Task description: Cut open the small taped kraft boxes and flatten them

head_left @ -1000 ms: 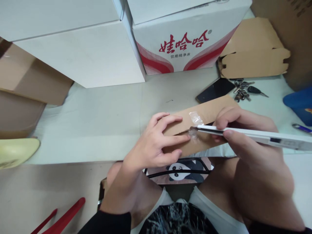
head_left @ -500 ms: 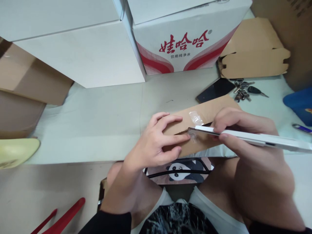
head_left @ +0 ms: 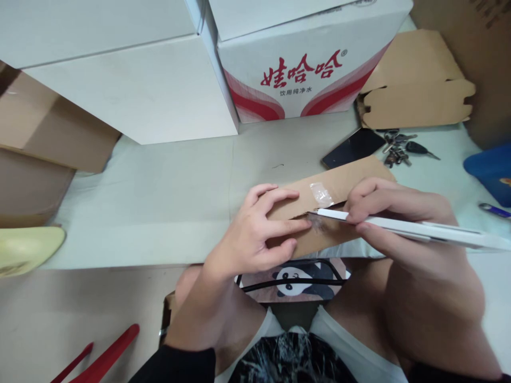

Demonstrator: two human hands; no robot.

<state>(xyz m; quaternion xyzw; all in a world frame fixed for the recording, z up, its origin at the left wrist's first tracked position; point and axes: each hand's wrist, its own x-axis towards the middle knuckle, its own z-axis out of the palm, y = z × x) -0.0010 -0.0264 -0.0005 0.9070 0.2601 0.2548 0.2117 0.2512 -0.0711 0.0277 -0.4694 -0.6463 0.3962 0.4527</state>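
Right hand (head_left: 415,255) is closed in a pinch around a white utility knife (head_left: 407,227), its tip set at the seam of a cardboard box (head_left: 347,182). Left hand (head_left: 258,230), fingers spread, is laid over the box's left end. Clear tape (head_left: 321,194) is stuck beside the seam. Beyond the box, a black smartphone (head_left: 353,148) and keys (head_left: 396,153) are set out on the worktop (head_left: 171,202), before a red-and-white water carton (head_left: 295,103).

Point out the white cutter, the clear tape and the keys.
White cutter (head_left: 415,227): head view, middle of the handle.
Clear tape (head_left: 321,194): head view, middle of the upper strip.
Keys (head_left: 415,147): head view, black head of one key.
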